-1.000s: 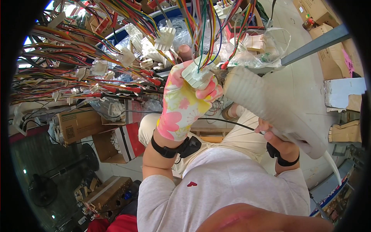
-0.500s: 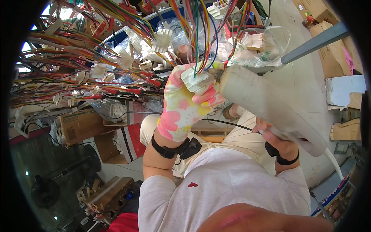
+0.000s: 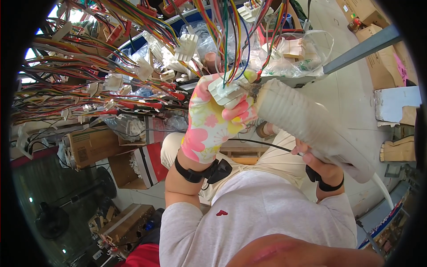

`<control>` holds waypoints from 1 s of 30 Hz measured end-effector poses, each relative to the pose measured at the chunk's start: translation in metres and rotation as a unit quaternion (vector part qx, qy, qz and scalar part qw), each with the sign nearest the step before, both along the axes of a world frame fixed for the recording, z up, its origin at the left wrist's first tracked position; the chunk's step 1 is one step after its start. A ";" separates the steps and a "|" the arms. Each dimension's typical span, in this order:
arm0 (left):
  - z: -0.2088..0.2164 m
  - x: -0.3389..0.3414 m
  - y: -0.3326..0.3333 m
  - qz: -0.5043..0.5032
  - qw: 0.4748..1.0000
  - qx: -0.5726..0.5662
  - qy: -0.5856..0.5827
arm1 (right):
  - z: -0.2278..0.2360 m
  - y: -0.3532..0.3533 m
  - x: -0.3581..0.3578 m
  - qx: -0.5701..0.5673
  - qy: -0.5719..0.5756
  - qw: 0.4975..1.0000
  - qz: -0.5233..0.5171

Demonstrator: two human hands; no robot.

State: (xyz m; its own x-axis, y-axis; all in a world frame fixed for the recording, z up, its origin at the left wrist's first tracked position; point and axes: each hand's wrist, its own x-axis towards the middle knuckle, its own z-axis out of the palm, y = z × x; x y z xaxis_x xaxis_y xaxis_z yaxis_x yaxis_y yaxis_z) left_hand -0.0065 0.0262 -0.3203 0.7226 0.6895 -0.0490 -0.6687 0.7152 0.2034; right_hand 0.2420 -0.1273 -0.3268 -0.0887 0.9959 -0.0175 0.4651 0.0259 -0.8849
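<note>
My left hand (image 3: 212, 118), in a flower-patterned glove, is closed around a white plastic connector (image 3: 226, 92). Several coloured wires (image 3: 231, 49) run up from the connector's far side. My bare right hand (image 3: 316, 159) is wrapped around the handle of a bulky off-white glue gun (image 3: 307, 118); the gun's body hides some of the fingers. The gun's dark, narrow nozzle (image 3: 254, 90) points left, close beside the connector; whether they touch I cannot tell. A white flexible rod (image 3: 383, 192) curves out of the gun's rear, and a black cord (image 3: 262, 142) passes near its handle.
Dense wire harnesses (image 3: 89, 84) with white connectors hang along the left and far side. A clear plastic bag (image 3: 289, 62) of white parts lies at the far side. A grey metal bar (image 3: 362, 51) slants at the right. Cardboard boxes (image 3: 95, 144) stand at the left.
The glue gun has rolled and shifted slightly right and nearer to me, with my right hand turning a little. The black cord has shifted slightly. My left hand and the connector have barely moved.
</note>
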 end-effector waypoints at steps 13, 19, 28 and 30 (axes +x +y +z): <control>-0.004 -0.002 0.002 -0.022 0.999 0.000 -0.040 | -0.007 -0.003 0.002 -0.024 -0.014 1.000 -0.003; -0.002 -0.002 -0.004 0.039 0.999 0.012 -0.015 | -0.001 0.005 -0.008 0.002 0.139 0.989 0.040; 0.014 0.002 -0.013 0.103 0.988 0.076 0.088 | -0.004 0.008 -0.015 0.014 0.305 0.952 -0.026; 0.011 0.003 -0.010 0.096 0.991 0.062 0.073 | 0.000 0.011 -0.018 0.033 0.302 0.952 -0.023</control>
